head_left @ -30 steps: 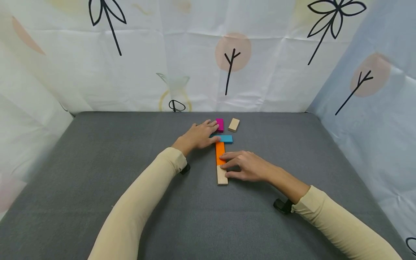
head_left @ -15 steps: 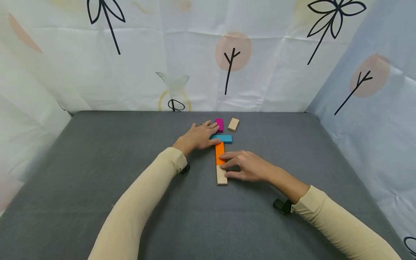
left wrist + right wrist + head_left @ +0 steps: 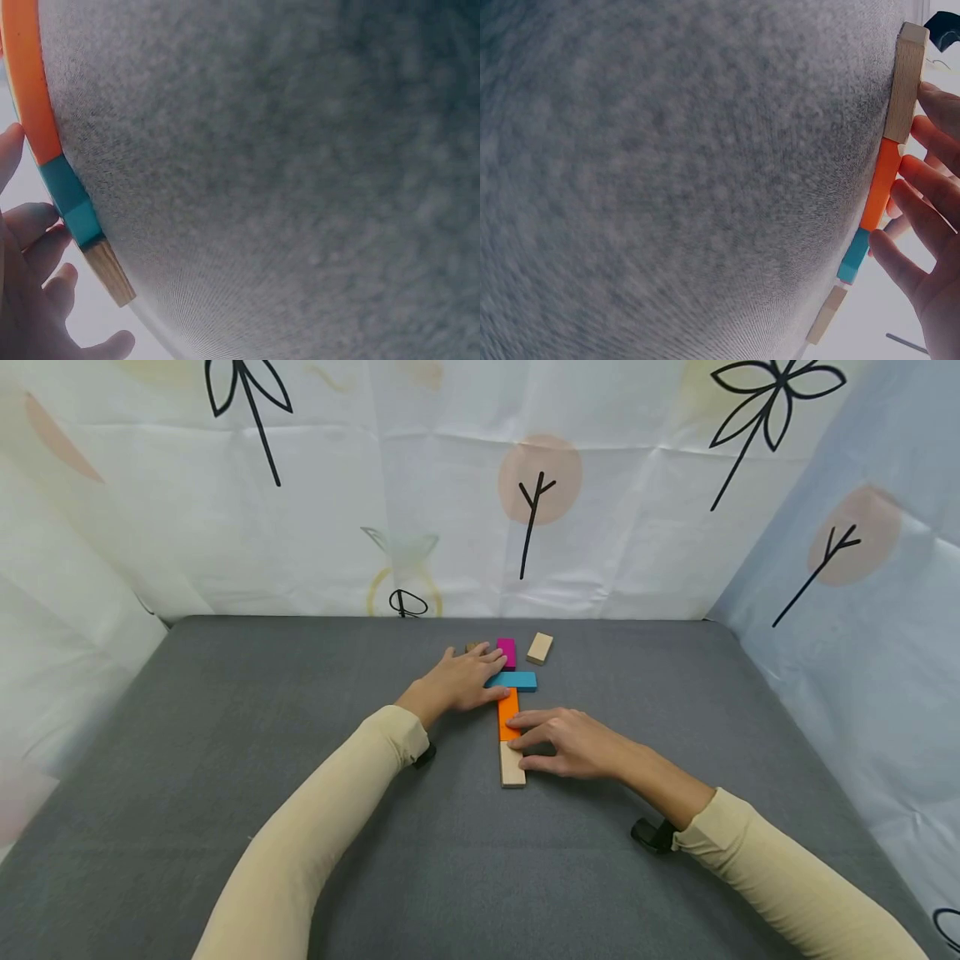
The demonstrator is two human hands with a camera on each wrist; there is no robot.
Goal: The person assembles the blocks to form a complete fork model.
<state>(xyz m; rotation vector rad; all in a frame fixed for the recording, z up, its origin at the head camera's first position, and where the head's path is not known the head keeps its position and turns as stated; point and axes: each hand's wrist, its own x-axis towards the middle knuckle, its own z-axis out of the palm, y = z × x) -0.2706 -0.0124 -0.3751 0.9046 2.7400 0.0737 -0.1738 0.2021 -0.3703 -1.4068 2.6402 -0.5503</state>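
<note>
Head view: The left hand, at the centre of the frame, has its fingers spread and extended. One fingertip meets the magenta block, and the thumb lies at the seam of the blue block and the orange block. The right hand, right of centre, is relaxed, its fingertips touching the orange block and the plain block below it. Neither hand appears clamped on anything. The blocks form an upright column on the grey table, the blue one lying crosswise and the magenta one above it; whether those two touch cannot be confirmed. A loose pale block lies to the upper right, and a brown block is partly hidden behind the left fingers.

Step in hand, by judgement: aligning the magenta block with the column while the right hand steadies the lower end. The next move calls for a light, straight press without disturbing the blue block.

Left wrist view: Along the left edge, the fingers stand beside the orange and blue blocks, apart from one another. Magenta is not identifiable.

Right wrist view: At the right edge, extended fingers lie alongside the plain and orange blocks; no grip is evident.
</note>
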